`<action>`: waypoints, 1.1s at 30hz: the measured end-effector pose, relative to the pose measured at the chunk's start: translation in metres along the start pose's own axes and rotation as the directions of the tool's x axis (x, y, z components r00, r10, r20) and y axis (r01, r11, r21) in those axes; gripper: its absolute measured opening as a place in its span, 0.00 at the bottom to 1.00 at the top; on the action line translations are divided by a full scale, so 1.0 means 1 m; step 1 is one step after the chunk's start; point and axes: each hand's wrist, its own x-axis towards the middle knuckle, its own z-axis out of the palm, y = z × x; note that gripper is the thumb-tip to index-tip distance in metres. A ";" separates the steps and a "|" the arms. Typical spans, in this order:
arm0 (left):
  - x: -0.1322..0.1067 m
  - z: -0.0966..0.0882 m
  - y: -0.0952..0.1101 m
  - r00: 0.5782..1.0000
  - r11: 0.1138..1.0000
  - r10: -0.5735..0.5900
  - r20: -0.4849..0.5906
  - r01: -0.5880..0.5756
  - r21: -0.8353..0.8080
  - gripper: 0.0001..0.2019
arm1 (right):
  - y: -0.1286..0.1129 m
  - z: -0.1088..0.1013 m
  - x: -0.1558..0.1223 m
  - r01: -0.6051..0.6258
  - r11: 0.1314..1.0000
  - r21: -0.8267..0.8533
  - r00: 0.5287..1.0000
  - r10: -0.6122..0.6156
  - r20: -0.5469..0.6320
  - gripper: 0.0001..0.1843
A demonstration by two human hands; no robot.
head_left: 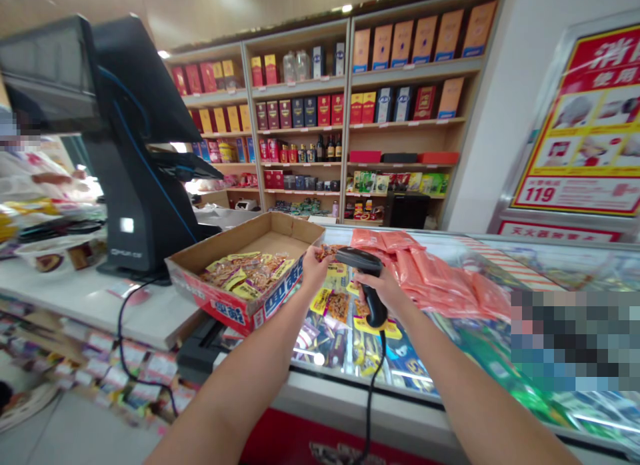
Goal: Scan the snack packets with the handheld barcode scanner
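Observation:
My right hand (384, 283) is wrapped round the handle of a black barcode scanner (361, 259), whose cord drops over the counter's front. The scanner's head points left toward my left hand (316, 263). Pinched in that hand is a small snack packet (330, 250), partly hidden by the fingers and the scanner. Below both hands, several yellow snack packets (337, 305) lie on the glass counter (313, 341). Left of my left hand stands an open cardboard box (240, 241) with more such packets (250, 271) inside.
A black checkout terminal (145, 165) stands on the left counter, its cable (121, 325) hanging down. Pink plastic packages (430, 271) are piled right of my hands. Shelves of boxes and bottles (300, 111) line the back wall. Another person (45, 165) is at far left.

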 end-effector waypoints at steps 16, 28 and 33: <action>0.030 -0.077 0.062 0.982 0.997 0.063 -0.180 -0.069 -0.030 0.17 | -0.024 0.027 0.009 0.012 0.993 0.118 1.000 -0.013 0.006 0.14; 0.022 -0.141 0.065 0.914 0.879 0.349 -0.206 -0.243 0.409 0.28 | -0.044 0.071 0.023 0.012 0.994 0.107 0.994 -0.024 0.109 0.13; 0.003 -0.083 0.062 0.773 0.878 0.249 0.584 -0.435 0.200 0.13 | -0.023 0.032 0.017 -0.028 0.997 0.071 0.999 0.025 0.038 0.14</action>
